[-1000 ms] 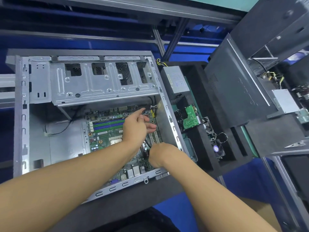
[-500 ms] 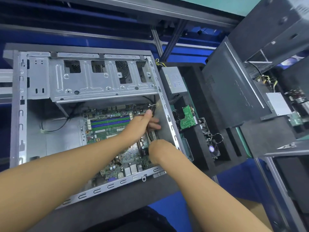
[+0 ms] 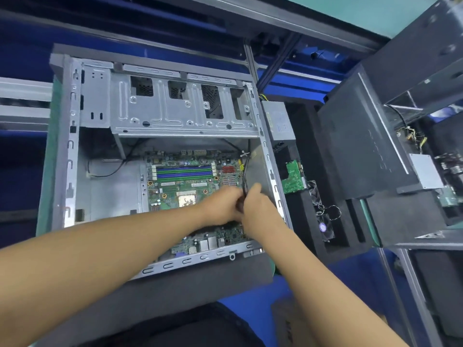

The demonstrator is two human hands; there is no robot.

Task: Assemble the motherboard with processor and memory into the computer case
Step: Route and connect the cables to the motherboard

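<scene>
Around the grip on every side: open computer case (image 3: 72, 151), grey steel, laid flat, with the drive cage (image 3: 175, 116) across its far end, well beyond the grip. Right of the grip, outside the case wall: black foam tray (image 3: 308, 156), and farther right a dark side panel (image 3: 355, 156) propped at a slant.

Under the grip and spreading left of it: green motherboard (image 3: 175, 191), seated on the case floor.

In the tray, beyond and right of the grip: grey power supply (image 3: 279, 121). Level with the grip, a green circuit board (image 3: 294, 180). Nearer the body, a small fan (image 3: 325, 227).

On the motherboard, beyond and left of the grip: blue and green memory slots (image 3: 184, 172). Just left of the grip: processor (image 3: 186, 199) in its socket, metal top showing.

At the grip itself: right hand (image 3: 259, 211) pinching a thin black cable (image 3: 246, 169), thumb and fingers narrow on it. Pressed close against it, left hand (image 3: 221, 209), fingers curled toward the same cable, fingertips hidden. Cannot tell whether holding. Straight beyond the grip, the cable running up to a white tie (image 3: 244, 154) near the case's right wall.
</scene>
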